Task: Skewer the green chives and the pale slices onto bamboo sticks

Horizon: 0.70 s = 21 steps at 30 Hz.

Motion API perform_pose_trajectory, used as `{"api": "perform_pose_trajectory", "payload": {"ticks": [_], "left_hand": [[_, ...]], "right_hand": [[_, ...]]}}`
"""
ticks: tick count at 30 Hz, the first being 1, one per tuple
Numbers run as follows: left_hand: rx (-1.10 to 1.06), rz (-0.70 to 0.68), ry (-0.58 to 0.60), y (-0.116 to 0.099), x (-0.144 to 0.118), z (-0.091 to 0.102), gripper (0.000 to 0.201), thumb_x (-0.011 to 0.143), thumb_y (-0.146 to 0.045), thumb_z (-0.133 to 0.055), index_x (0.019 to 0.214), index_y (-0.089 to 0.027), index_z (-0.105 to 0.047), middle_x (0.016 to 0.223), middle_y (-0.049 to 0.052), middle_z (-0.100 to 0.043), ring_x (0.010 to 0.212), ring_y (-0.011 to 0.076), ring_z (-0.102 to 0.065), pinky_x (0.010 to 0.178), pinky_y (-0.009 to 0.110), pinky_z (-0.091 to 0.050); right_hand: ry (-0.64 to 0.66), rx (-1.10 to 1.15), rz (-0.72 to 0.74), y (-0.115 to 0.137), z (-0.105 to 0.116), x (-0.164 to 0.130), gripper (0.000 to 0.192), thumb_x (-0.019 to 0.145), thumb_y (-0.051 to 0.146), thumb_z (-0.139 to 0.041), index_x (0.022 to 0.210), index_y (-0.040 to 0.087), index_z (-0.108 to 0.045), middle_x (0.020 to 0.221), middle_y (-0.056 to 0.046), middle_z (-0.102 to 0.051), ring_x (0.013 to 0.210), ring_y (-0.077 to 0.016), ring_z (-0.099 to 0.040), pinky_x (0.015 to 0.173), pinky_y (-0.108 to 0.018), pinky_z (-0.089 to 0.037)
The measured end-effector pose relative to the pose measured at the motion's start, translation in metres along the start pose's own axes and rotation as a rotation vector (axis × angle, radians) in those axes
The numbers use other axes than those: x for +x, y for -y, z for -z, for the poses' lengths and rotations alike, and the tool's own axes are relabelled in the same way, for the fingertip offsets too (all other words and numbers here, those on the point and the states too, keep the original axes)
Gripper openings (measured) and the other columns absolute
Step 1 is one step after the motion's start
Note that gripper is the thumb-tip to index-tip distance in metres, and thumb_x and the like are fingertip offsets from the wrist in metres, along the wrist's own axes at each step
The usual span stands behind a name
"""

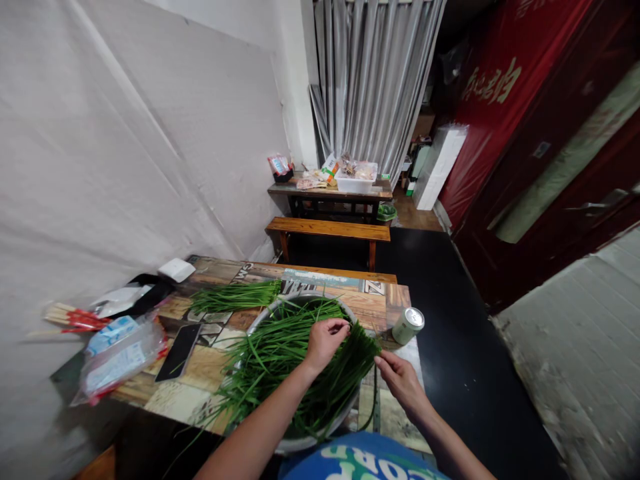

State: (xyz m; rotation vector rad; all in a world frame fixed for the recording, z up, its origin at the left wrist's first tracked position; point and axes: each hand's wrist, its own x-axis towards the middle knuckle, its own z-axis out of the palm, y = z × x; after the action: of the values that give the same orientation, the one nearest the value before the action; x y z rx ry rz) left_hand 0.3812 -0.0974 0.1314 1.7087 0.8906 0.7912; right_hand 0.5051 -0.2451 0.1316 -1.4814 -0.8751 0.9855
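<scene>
A big metal basin (260, 319) in front of me is heaped with long green garlic chives (280, 353). My left hand (327, 339) is over the heap, its fingers curled and pinched at the chives. To the right, a bunch of chives (361, 347) lies with its ends together at the basin's rim. My right hand (400, 380) is at those ends, thumb and forefinger pinched on a chive. Behind the basin, a neat bundle of chives (237, 297) rests on the table.
The wood-patterned table (387, 308) holds a drink can (409, 325) to the right. A phone (179, 352), plastic packages (117, 353) and red-wrapped chopsticks (75, 318) lie to the left. Beyond are a bench (327, 229) and a second table (300, 189) bearing a plastic tub (356, 183).
</scene>
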Motion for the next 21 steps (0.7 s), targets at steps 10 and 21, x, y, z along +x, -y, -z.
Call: {"api": "perform_pose_trajectory", "payload": {"ticks": [10,21], "left_hand": [[-0.057,-0.025,0.104,-0.015,-0.004,0.013,0.028,0.07,-0.034,-0.059,0.091,-0.017,-0.067,0.092,0.008,-0.068,0.087,0.0199,-0.061,0.084,0.032,-0.045],[-0.385,0.172,0.778,-0.067,-0.004,0.038,0.047,0.06,-0.035,-0.07,0.101,-0.013,-0.062,0.096,0.008,-0.066,0.093,0.0236,-0.058,0.085,0.034,-0.042]], "right_hand": [[0.044,0.032,-0.021,0.01,0.006,0.001,0.036,0.076,0.05,-0.052,0.074,0.015,-0.059,0.052,0.006,-0.029,0.045,-0.0067,-0.024,0.039,-0.019,-0.019],[0.257,0.234,0.006,0.087,0.013,0.022,0.027,0.075,0.042,-0.058,0.073,0.015,-0.055,0.047,0.01,-0.023,0.038,-0.0028,-0.015,0.034,-0.017,-0.01]]}}
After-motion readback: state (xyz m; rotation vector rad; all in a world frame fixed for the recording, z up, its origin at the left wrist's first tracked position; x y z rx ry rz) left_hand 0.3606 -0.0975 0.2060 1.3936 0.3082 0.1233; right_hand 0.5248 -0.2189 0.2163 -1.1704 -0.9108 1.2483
